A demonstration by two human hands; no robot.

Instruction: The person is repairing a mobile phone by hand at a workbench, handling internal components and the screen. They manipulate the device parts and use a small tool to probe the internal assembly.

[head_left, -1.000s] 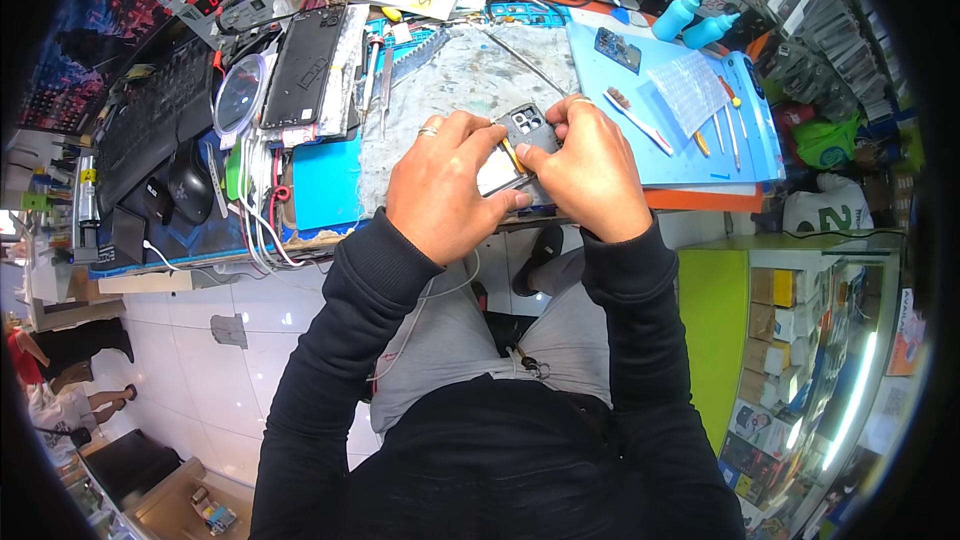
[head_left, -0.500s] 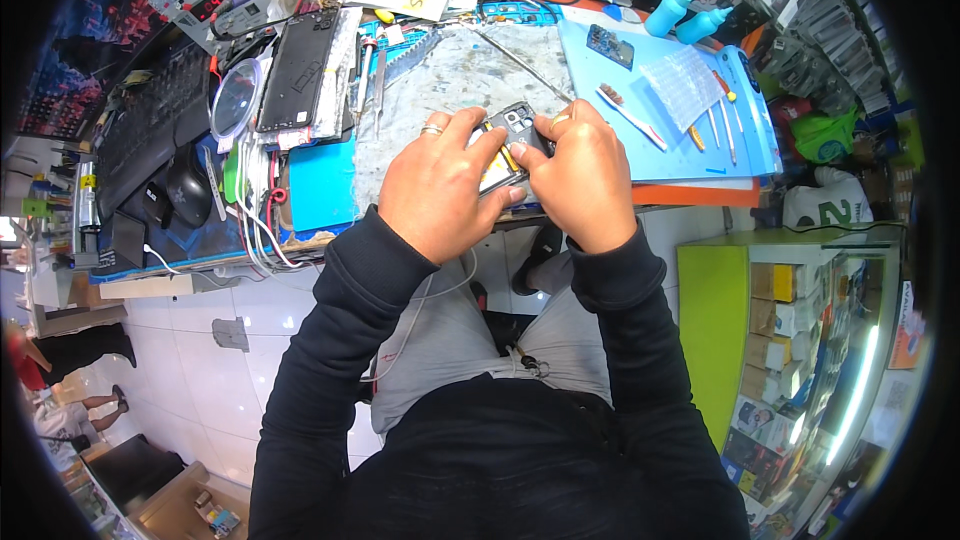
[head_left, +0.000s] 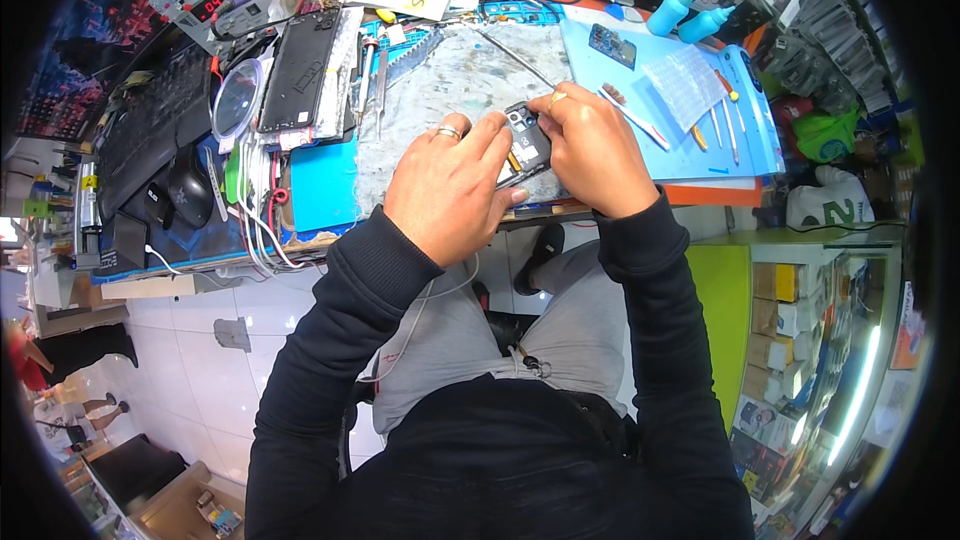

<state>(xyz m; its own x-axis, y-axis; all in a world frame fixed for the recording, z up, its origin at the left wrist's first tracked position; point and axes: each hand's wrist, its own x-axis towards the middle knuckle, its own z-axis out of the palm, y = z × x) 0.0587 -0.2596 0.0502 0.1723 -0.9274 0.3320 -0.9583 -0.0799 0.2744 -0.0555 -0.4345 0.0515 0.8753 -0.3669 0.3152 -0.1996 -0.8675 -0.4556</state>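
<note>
An opened smartphone [head_left: 529, 147] lies tilted on the worn grey work mat [head_left: 460, 70], its dark inner cover and camera lenses facing up. My left hand [head_left: 447, 185] is wrapped over the phone's left side, thumb at the near edge and fingers along the far side. At the upper right corner of the phone, my right hand [head_left: 600, 150] has its fingertips bent and pressed together against the edge; whether they pinch a small part there is hidden. Just beyond my right fingers, a thin metal rod [head_left: 512, 55] lies slantwise on the mat.
A blue mat [head_left: 640, 155] on the right holds a toothbrush [head_left: 640, 120], bubble wrap [head_left: 684, 88], a small circuit board [head_left: 612, 45] and two blue bottles [head_left: 672, 8]. To the left lie a black phone [head_left: 300, 70], a magnifying glass [head_left: 237, 100], tweezers [head_left: 381, 80] and white cables [head_left: 262, 230].
My right hand has shifted right and its thumb has come off the phone's middle, so more of the inner cover shows. My left hand stays on the phone.
</note>
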